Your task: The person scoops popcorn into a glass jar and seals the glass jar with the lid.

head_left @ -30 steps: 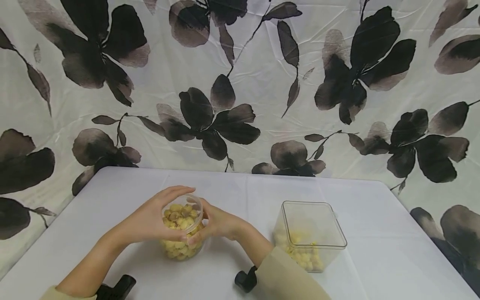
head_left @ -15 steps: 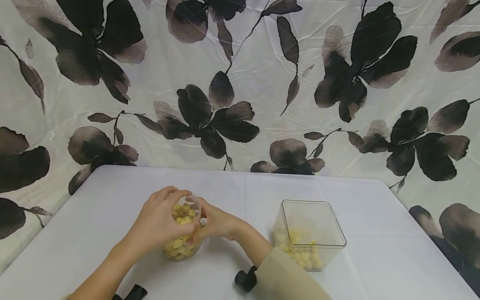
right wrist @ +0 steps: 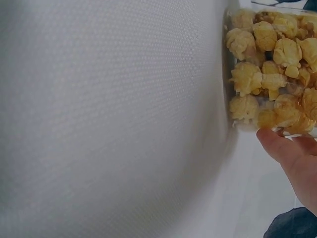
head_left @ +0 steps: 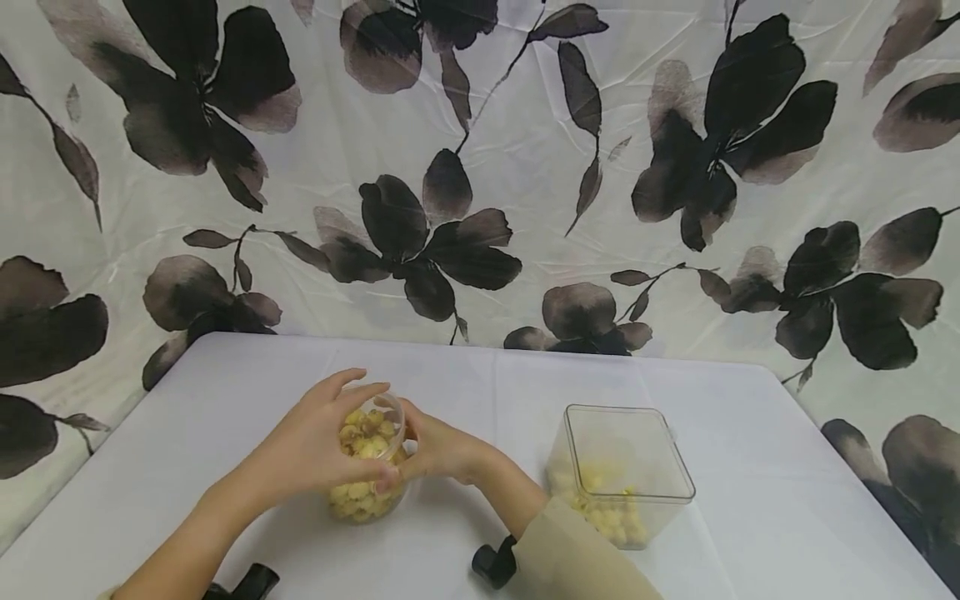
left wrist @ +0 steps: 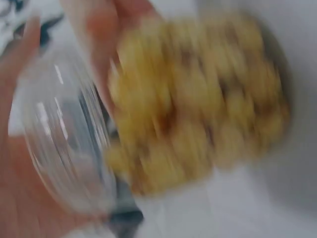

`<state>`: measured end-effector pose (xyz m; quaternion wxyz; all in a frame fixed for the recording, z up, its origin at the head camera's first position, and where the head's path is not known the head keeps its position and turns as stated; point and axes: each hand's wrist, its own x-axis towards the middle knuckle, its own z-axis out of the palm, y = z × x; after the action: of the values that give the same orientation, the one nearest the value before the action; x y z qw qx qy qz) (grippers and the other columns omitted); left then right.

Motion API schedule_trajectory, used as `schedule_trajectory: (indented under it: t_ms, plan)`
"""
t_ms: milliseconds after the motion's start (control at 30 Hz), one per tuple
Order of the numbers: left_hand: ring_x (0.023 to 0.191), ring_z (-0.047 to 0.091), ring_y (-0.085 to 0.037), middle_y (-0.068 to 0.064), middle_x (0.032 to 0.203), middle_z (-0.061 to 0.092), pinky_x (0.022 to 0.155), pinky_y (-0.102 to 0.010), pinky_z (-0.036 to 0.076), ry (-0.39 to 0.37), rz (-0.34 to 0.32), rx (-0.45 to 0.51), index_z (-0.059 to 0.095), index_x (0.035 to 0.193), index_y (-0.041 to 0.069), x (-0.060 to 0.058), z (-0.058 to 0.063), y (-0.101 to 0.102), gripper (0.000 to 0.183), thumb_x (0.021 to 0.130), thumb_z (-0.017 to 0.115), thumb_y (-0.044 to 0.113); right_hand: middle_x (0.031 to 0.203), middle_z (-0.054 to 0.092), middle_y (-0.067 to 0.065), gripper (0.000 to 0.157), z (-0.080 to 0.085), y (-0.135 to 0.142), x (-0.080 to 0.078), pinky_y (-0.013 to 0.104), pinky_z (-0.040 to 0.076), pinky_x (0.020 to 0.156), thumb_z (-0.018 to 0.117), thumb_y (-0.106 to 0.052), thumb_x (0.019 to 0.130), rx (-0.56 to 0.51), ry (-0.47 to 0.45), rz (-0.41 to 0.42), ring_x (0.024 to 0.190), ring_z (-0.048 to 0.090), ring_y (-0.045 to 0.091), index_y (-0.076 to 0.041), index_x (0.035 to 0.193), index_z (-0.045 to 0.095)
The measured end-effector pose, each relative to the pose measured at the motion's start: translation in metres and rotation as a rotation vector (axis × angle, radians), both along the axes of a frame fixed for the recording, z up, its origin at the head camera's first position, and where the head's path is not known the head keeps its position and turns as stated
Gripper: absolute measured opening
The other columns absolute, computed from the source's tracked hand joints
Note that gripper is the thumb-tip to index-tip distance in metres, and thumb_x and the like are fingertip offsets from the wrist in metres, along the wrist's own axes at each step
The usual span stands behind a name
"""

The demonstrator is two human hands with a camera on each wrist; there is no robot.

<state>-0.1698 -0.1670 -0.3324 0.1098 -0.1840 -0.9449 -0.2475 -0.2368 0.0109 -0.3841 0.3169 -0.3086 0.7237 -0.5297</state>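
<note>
A clear round jar (head_left: 360,504) full of yellow popcorn stands on the white table, left of the middle. My left hand (head_left: 311,446) reaches over its top, thumb at the near side and fingers at the far side of the clear lid (left wrist: 64,134). In the left wrist view the lid lies between thumb and fingers, blurred. From the right side my right hand (head_left: 438,446) grips the jar just below the lid. The right wrist view shows popcorn (right wrist: 272,74) through the jar wall, with a fingertip (right wrist: 267,139) pressed against it.
A clear square container (head_left: 667,510) with a lid and some popcorn stands right of the jar, beside my right sleeve (head_left: 573,550). Black wrist mounts sit at both wrists. A floral cloth (head_left: 450,167) hangs behind the table's far edge.
My left hand turned inward around the lid, then swung partway back, with its fingers spreading. The right hand and the jar stay nearly in place.
</note>
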Motion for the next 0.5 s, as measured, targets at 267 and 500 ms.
schedule_trajectory:
  t_ms: [267, 500]
  plan:
    - [0.107, 0.047, -0.046, -0.024, 0.121, 0.05, 0.086, -0.062, 0.039, 0.013, 0.2, 0.023, 0.053, 0.126, 0.004, 0.006, -0.002, 0.014, 0.079, 0.065, 0.078, 0.047, 0.14, 0.038, -0.006, 0.094, 0.003, -0.001, 0.0, 0.046, 0.024, 0.107, 0.078, -0.002, 0.072, -0.009, 0.015, 0.015, 0.13, 0.032, 0.014, -0.027, 0.145, 0.024]
    - [0.11, 0.046, -0.047, -0.025, 0.122, 0.05, 0.088, -0.063, 0.038, 0.01, 0.162, 0.042, 0.047, 0.133, 0.003, 0.003, -0.007, 0.012, 0.086, 0.065, 0.079, 0.045, 0.143, 0.036, -0.005, 0.095, 0.003, 0.0, 0.001, 0.048, 0.024, 0.107, 0.078, -0.001, 0.071, 0.006, -0.001, 0.005, 0.13, 0.031, 0.016, -0.024, 0.147, 0.025]
